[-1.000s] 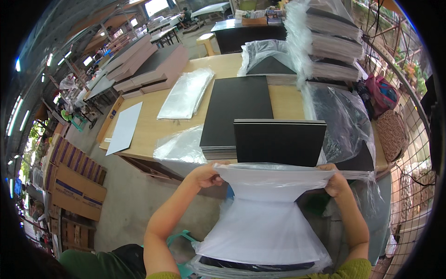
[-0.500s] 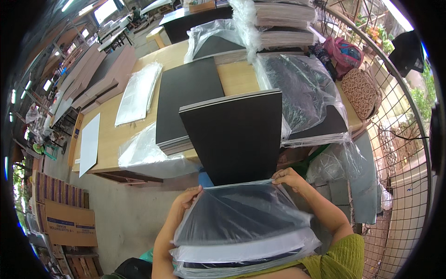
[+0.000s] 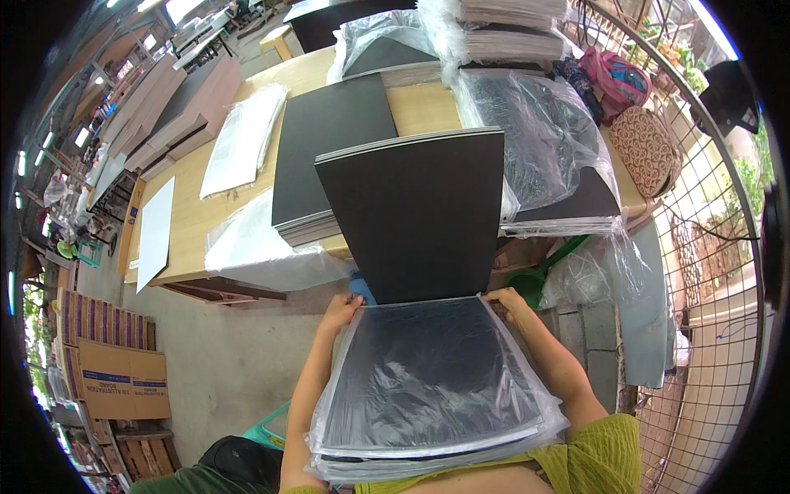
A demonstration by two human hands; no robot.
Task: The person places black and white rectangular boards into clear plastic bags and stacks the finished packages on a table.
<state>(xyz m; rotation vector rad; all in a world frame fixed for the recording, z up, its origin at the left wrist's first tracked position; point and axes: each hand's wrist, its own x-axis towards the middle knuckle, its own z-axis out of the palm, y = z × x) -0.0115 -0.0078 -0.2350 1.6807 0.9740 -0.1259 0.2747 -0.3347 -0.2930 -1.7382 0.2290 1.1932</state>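
Observation:
A clear plastic bag [image 3: 428, 370] lies across my lap, with dark sheet material and a white edge showing under it. My left hand [image 3: 341, 313] pinches the left corner of the bag's far edge. At the opposite corner my right hand [image 3: 506, 303] has its fingers closed on the same edge. Just beyond that edge a stack of black boards [image 3: 415, 214] stands tilted against the table, its light grey edges on top. The bag's edge meets the lower part of the boards; whether they are inside its mouth, I cannot tell.
On the wooden table [image 3: 185, 239] lie another black board stack [image 3: 333, 148], clear plastic bags [image 3: 244, 140] and a white sheet [image 3: 156, 233]. Plastic-wrapped boards [image 3: 543, 156] and a patterned bag [image 3: 646, 152] are at the right, beside a wire mesh fence [image 3: 699, 329]. Cardboard boxes [image 3: 123, 379] stand left.
Both hands have moved slightly away from me, drawing the bag's edge toward the table. The bag's plastic now lies flatter and longer over my lap.

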